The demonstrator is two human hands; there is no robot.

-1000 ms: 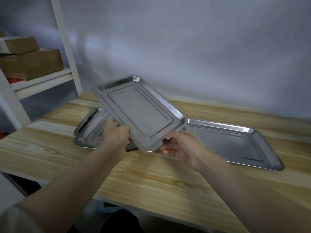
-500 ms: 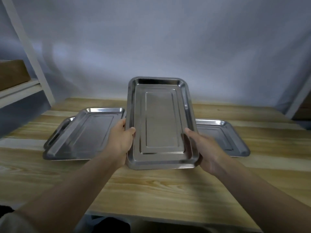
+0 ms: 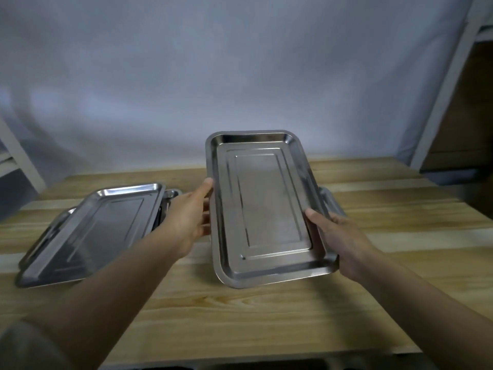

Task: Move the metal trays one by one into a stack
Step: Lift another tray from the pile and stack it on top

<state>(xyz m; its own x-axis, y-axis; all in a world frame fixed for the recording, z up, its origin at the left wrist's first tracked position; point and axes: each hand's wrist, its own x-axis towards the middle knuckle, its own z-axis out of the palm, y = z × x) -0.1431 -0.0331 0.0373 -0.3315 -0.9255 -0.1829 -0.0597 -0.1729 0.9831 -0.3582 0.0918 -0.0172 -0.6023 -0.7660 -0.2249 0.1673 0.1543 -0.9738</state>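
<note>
I hold a rectangular metal tray (image 3: 266,206) above the wooden table (image 3: 240,316), its long side pointing away from me and its far end tilted up. My left hand (image 3: 189,220) grips its left rim, my right hand (image 3: 338,236) grips its right rim near the front corner. Under this tray, at its right, only the edge of another tray (image 3: 330,201) shows on the table. To the left lie stacked trays (image 3: 90,231), the top one overlapping one below.
A pale cloth backdrop hangs behind the table. A white shelf post (image 3: 18,156) stands at the far left, and another post with a brown shelf unit (image 3: 458,124) at the far right. The table's front edge runs along the bottom.
The held tray has travelled from over the left trays to the right, turning lengthwise away from me, and now covers most of the right-hand tray. The camera has turned right.
</note>
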